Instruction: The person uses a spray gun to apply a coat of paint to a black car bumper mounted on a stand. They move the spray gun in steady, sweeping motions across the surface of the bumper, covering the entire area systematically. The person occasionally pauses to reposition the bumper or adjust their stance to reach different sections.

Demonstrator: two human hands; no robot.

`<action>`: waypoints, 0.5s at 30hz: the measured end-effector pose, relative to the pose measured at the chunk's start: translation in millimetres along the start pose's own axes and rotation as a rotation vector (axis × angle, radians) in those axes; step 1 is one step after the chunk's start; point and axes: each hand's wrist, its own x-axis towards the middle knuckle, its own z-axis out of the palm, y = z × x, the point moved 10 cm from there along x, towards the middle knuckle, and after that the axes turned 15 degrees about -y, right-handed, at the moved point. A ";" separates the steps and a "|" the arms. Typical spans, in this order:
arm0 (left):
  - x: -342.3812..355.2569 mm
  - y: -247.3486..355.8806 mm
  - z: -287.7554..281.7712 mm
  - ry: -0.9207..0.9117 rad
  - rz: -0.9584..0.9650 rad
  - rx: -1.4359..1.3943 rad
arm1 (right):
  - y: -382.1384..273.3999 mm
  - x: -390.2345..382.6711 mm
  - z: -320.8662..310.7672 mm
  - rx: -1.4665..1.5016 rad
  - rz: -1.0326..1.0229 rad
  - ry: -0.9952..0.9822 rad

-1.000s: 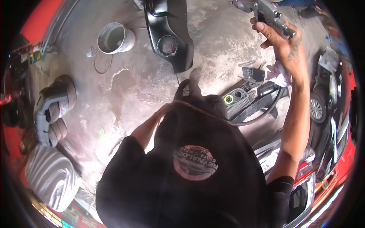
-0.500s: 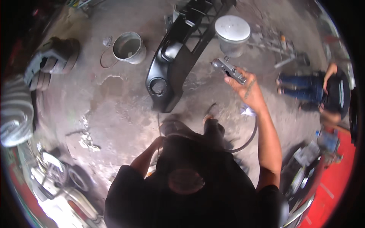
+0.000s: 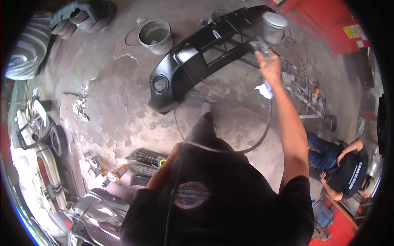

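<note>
A spray gun (image 3: 261,47) is gripped in my right hand (image 3: 269,67), its silver lidded cup (image 3: 274,28) above it. Gun and hand are slightly blurred, held out over the far right part of a black car bumper (image 3: 186,61). A crumpled white cloth or paper (image 3: 264,89) hangs by my right wrist. From there a dark air hose (image 3: 262,137) curves down across my front to my left hand (image 3: 177,150). That hand is closed at the hose by my waist, its fingers partly hidden.
A bucket (image 3: 156,37) stands left of the bumper. A ladder-like metal frame (image 3: 301,88) lies at right, near a person (image 3: 344,164) in dark clothes. Lower left are motorcycles (image 3: 98,217) and small cans (image 3: 95,168). Cords trail over the floor.
My view has turned and shifted, so the bumper lies more slantwise. My right hand has carried the spray gun farther out, toward the bumper's far right part. The hose now crosses my front.
</note>
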 end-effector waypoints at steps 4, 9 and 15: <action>3.6 -43.1 19.2 0.146 0.172 -0.463 | -36.9 9.2 110.9 0.000 -0.115 -0.328; 28.6 -52.0 33.2 0.214 -0.101 -0.117 | -80.7 -37.6 192.7 0.226 -0.284 -0.814; 104.8 43.0 28.6 -0.028 -0.132 0.561 | -50.3 -8.2 168.6 0.293 -0.236 -0.923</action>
